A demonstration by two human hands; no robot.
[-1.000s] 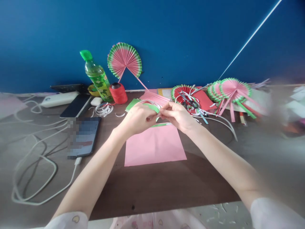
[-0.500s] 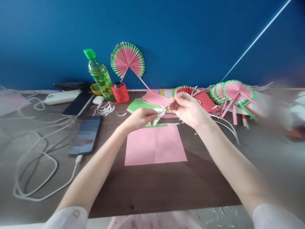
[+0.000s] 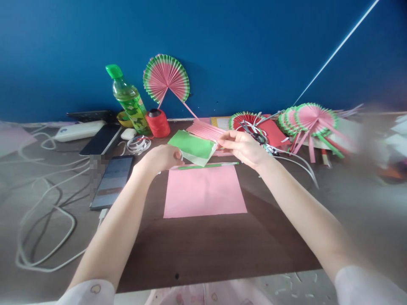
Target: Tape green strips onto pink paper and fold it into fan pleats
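Observation:
My left hand [image 3: 165, 157] is closed around a roll of white tape [image 3: 181, 155], of which only an edge shows past the fingers. My right hand [image 3: 243, 147] pinches a whitish strip end [image 3: 215, 148], apparently the tape's; its course between the hands is hard to make out. Between and beyond both hands lie green paper sheets [image 3: 192, 144] with a pale front edge. Closer to me, a pink paper sheet [image 3: 205, 192] lies flat, with a narrow green-and-white strip [image 3: 208, 165] along its far edge. Behind my right fingertips is pleated pink paper [image 3: 205, 129].
A pink-green paper fan [image 3: 167, 78] leans on the blue wall beside a red thread spool [image 3: 158, 123] and a green bottle [image 3: 129, 103]. Phones [image 3: 112, 182] and white cables [image 3: 74, 220] lie left. More paper fans [image 3: 313, 118] and red paper [image 3: 274, 132] are at right.
My hands have moved apart from close together, the left one leftward and nearer to me with the tape roll. The green sheets between them now show more. The view has shifted slightly.

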